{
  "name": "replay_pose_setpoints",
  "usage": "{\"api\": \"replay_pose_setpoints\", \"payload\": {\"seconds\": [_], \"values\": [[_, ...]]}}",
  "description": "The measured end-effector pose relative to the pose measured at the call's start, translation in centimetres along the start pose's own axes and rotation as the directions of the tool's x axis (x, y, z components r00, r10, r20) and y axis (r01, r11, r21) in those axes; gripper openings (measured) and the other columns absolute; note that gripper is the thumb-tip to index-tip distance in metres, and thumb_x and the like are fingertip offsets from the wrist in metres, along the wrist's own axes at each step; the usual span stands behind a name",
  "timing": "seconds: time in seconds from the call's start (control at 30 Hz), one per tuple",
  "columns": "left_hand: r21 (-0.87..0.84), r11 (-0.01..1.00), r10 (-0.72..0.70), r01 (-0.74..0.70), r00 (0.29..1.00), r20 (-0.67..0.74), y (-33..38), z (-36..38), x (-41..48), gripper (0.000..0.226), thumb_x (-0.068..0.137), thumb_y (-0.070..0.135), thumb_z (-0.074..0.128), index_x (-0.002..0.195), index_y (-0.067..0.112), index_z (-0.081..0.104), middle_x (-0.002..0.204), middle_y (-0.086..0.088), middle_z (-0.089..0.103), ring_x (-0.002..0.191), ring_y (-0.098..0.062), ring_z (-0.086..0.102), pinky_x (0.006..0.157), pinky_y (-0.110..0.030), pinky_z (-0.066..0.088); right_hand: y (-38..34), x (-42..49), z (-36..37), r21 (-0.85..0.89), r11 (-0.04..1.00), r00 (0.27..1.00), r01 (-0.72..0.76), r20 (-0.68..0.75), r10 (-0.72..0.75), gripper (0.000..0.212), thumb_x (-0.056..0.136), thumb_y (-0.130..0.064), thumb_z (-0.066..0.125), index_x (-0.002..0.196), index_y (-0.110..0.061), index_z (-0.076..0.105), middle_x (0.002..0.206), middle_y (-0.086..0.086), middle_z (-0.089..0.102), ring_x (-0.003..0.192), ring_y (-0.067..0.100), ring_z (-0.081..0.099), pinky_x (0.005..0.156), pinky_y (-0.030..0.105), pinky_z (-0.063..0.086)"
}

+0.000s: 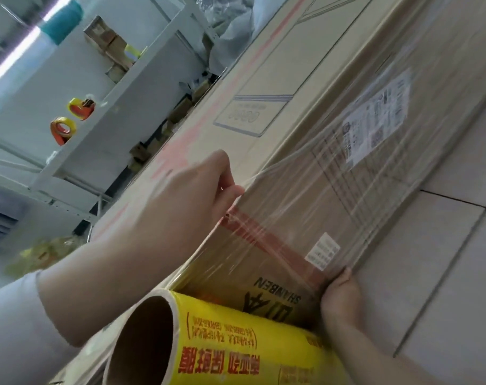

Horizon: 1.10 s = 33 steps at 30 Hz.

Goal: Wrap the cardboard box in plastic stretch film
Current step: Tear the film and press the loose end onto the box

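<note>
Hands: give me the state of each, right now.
Left hand: pinching the stretch film at the cardboard box's upper edge.
Right hand: curled round the box's lower edge, gripping the film there; fingertips hidden.

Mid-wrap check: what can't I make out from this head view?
Head view only:
- Right hand: fingers tucked under the cardboard box's lower edge, so its hold on the stretch film is unclear.
- Film roll: cut off by the bottom frame edge.
- Shipping label print: blurred, too small.
- Box's far end: beyond the top frame edge.
</note>
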<state>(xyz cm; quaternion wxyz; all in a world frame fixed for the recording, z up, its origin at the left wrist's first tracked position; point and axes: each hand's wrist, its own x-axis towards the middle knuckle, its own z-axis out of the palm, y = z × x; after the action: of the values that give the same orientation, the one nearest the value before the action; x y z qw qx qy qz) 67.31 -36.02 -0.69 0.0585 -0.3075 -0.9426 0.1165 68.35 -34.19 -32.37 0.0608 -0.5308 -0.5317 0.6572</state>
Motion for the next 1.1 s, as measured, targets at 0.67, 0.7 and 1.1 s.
{"api": "replay_pose_setpoints", "payload": {"seconds": [0.67,0.7,1.1], "values": [[-0.087,0.971,0.207,-0.222,0.965,-0.16,-0.6,2.2,1.3,0.017,0.088,0.037,0.033,0.105,0.039,0.035,0.132,0.017,0.031,0.125,-0.002,0.025,0.108,-0.035,0.027,0.8,0.4,-1.3,0.038,0.997,0.997,0.067,-0.028,-0.066,0.032,0.098,-0.021,0.045,0.112,0.007,0.05,0.115,0.03,0.052,0.104,0.042,0.052,0.081,0.043,0.041],[-0.032,0.954,0.284,-0.297,0.935,-0.213,0.6,1.9,1.9,0.021,0.088,0.03,0.037,0.108,0.031,0.042,0.134,0.009,0.036,0.126,-0.005,0.026,0.11,-0.03,0.023,0.8,0.4,-1.8,0.094,0.995,1.0,0.03,-0.004,-0.03,0.034,0.099,-0.022,0.042,0.114,0.007,0.049,0.117,0.03,0.052,0.106,0.042,0.052,0.08,0.04,0.039],[0.749,0.191,0.719,-0.634,0.61,0.333,8.9,5.9,10.5,0.059,0.093,0.036,0.009,0.147,0.012,0.011,0.156,-0.013,0.006,0.145,-0.026,0.005,0.114,-0.041,-0.005,-4.8,-0.5,-2.1,0.475,0.873,0.993,0.112,-0.088,-0.08,0.084,0.086,-0.067,0.016,0.153,-0.018,0.008,0.162,0.001,0.001,0.149,0.015,0.0,0.12,0.03,-0.001]]}}
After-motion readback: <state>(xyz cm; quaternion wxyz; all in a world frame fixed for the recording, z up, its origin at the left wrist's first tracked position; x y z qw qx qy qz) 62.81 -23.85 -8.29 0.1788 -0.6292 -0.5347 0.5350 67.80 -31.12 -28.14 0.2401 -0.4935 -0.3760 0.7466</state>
